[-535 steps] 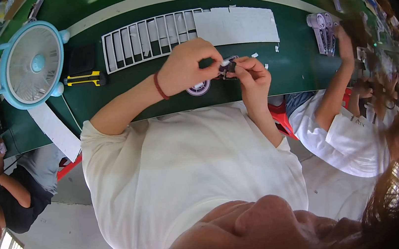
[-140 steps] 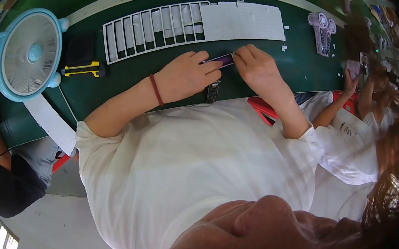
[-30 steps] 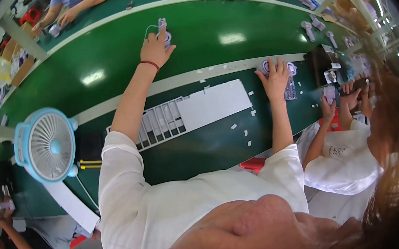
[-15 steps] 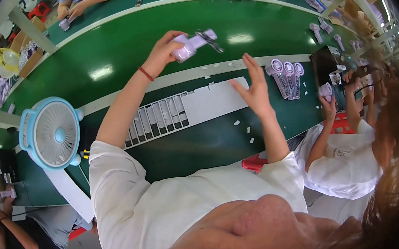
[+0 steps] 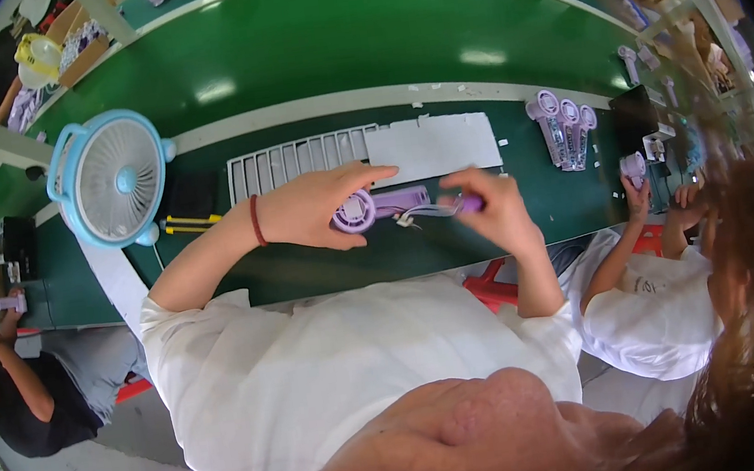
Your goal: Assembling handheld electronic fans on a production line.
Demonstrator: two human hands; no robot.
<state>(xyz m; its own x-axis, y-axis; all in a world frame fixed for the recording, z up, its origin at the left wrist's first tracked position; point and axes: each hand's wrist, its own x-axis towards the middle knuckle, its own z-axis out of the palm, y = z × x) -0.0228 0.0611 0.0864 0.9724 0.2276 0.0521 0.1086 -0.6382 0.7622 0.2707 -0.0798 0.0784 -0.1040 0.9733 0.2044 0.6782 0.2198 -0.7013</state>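
My left hand is closed on a lilac handheld fan body, gripping it by its round head. The handle of the body points right, with its hollow side up. Thin loose wires with a small white connector run out of it toward my right hand. Between its fingertips, my right hand pinches a small purple piece at the end of these wires; the fingers hide part of it, and its kind does not show. Both hands are over the green table, just on my side of the grey slotted tray.
A white panel covers the tray's right part. Three lilac fan bodies lie to the right. A blue desk fan and yellow-handled tools are at left. Co-workers sit on both sides, the right one holding a lilac fan part.
My left hand has brought the fan body from over the far green surface down near my chest and turned its open side up. My right hand, open before, now pinches the purple piece.
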